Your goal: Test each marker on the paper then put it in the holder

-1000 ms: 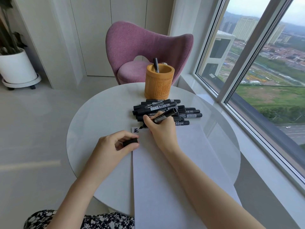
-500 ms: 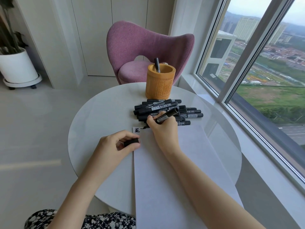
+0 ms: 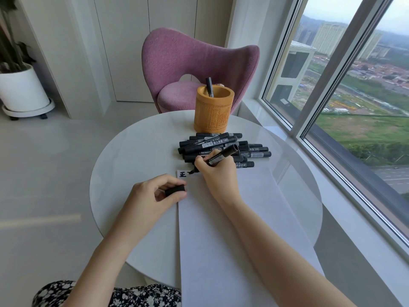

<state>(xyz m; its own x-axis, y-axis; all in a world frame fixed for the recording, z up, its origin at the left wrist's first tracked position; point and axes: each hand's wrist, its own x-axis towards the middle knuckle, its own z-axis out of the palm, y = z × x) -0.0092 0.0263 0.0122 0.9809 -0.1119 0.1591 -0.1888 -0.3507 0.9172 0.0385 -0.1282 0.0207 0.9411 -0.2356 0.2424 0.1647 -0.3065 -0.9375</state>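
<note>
From the head camera, a round white glossy table [image 3: 137, 165] stands beside a tall window [image 3: 354, 111] that looks out over fields, roads and distant towers. A long white sheet of paper [image 3: 232, 229] lies on the table and runs past its near edge. The right hand [image 3: 218, 173] is curled around a black marker with a white label [image 3: 218, 157], the tip set on the paper's far left corner just right of a black written character [image 3: 183, 174]. The left hand [image 3: 152, 196] rests at the paper's left edge, thumb and fingers pinching a short black marker cap [image 3: 175, 190]. Behind the right hand lies a loose heap of black capped markers [image 3: 223, 145], and just beyond it stands a carved yellow-brown wooden holder [image 3: 213, 111] with one black marker [image 3: 209, 87] upright inside. Further back — a pink upholstered chair [image 3: 197, 63] against pale wall panels; at far left, a white round plant pot [image 3: 22, 87] on a wheeled base, on a light grey floor.
</note>
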